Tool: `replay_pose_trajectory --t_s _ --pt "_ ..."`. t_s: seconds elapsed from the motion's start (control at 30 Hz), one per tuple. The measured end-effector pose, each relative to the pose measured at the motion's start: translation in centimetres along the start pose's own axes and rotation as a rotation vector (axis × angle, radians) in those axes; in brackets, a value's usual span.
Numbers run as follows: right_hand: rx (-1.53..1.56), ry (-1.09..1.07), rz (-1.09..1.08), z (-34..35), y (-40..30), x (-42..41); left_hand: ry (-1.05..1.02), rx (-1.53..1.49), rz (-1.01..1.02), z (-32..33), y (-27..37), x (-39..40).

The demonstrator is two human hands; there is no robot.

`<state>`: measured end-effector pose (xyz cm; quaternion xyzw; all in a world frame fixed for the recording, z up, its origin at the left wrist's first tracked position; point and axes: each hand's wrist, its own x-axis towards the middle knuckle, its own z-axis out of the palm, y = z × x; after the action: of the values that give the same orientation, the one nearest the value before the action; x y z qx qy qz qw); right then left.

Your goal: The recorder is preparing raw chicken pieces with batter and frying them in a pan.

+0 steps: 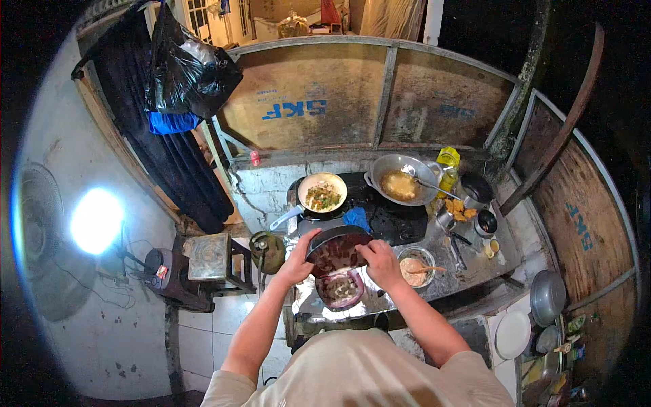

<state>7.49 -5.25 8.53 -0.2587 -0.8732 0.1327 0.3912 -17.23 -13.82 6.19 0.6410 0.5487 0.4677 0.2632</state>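
Both hands hold a dark stone mortar (337,250), tilted up on its side above a pinkish bowl (339,290) that contains pale, wet-looking bits. My left hand (299,260) grips the mortar's left rim; my right hand (380,262) is at its right edge. Behind it, a light frying pan (322,192) with a chopped green and orange mixture sits on the stove (396,224), beside a crumpled blue cloth (357,219). At the stove's right, a metal wok (376,178) holds oil, pale frying food and a slotted ladle (430,185). A clear bowl (417,267) of pinkish batter contains a wooden spoon.
Fried pieces (460,209), a yellow oil pouch (448,170) and dark pots (476,188) stand at the back right. A green gas cylinder (267,252) and a wooden stool (208,257) are at the left. Plates and pans line the lower right.
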Motion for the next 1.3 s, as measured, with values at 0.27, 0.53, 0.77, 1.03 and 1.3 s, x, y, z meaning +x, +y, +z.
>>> replay_pose_trajectory --t_s 0.27,0.53,0.77,1.03,1.3 --pt "-0.08 -0.188 0.046 1.4 1.4 -1.0 -0.009 -0.033 -0.007 -0.2 -0.2 0.1" --pt "-0.187 -0.417 0.093 1.3 1.4 -1.4 -0.001 -0.024 0.019 -0.6 0.5 0.0" --pt "-0.105 -0.322 0.016 1.2 1.1 -1.9 -0.02 0.018 0.011 -0.3 1.3 -0.1" --pt "-0.062 -0.02 0.041 -0.1 1.4 -1.6 0.03 0.089 0.015 -0.1 1.7 -0.6" --pt "-0.083 -0.076 0.089 0.1 2.0 -2.8 0.035 0.065 0.038 -0.2 3.1 -0.3"
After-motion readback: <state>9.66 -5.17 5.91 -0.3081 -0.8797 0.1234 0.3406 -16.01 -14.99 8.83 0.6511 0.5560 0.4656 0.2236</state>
